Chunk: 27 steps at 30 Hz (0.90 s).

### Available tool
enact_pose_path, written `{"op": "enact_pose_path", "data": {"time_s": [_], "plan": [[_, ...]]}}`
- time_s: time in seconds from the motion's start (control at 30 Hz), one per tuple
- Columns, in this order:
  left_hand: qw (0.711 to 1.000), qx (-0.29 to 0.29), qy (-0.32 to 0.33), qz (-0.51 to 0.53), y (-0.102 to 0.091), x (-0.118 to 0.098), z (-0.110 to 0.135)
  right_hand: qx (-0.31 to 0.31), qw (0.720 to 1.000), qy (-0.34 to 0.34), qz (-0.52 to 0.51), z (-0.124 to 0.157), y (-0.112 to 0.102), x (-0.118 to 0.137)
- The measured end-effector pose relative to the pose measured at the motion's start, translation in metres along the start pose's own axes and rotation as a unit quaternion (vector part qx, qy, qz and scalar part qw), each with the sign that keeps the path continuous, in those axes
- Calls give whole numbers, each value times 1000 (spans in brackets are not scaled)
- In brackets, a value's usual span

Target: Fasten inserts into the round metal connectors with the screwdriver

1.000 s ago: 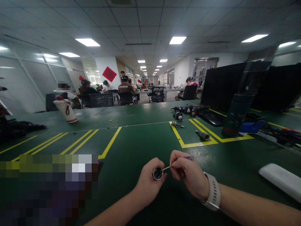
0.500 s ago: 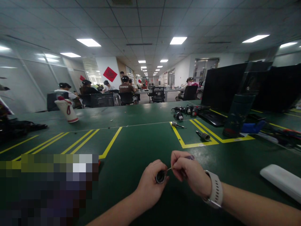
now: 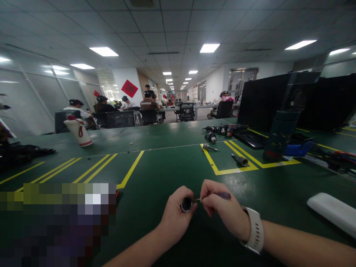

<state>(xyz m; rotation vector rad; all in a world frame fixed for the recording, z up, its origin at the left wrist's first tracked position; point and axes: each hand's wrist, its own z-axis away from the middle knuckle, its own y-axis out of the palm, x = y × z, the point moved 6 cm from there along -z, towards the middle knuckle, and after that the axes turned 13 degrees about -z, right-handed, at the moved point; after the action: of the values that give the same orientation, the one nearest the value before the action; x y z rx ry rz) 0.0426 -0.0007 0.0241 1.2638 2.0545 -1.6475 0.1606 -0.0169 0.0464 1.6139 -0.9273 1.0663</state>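
My left hand (image 3: 175,218) is closed around a small round metal cylinder (image 3: 186,204), its open end facing up toward me. My right hand (image 3: 222,211), with a white watch on the wrist, pinches a thin tool with a purple handle (image 3: 224,195). The tool's metal tip reaches into the cylinder's opening. Both hands hover just above the green table (image 3: 155,178), near its front edge.
Yellow tape lines mark boxes on the table. Small metal tools (image 3: 239,159) and a cluster of parts (image 3: 219,129) lie at the mid right, by a dark tumbler (image 3: 279,135) and black monitors (image 3: 267,100). A white pad (image 3: 330,211) is at right, a white cup (image 3: 78,131) at far left. People sit at desks behind.
The hands stay together with only small shifts; the cylinder tilted slightly and the tool's purple handle now lies flatter, pointing right.
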Motion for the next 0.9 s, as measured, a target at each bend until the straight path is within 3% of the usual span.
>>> {"op": "enact_pose_path", "data": {"time_s": [0.13,0.3,0.53,0.9], "plan": [[997,25,20,-64,4,-3,2,77,992,-36,95,3,11,13],[988,64,58,-126,8,-11,4,25,998,54,-7,-5,1,0],[994,52,60,-79,4,-13,2,-54,994,52,-82,-9,-7,-14],[993,28,72,-84,4,-12,4,-30,997,28,-63,-5,-6,-8]]}}
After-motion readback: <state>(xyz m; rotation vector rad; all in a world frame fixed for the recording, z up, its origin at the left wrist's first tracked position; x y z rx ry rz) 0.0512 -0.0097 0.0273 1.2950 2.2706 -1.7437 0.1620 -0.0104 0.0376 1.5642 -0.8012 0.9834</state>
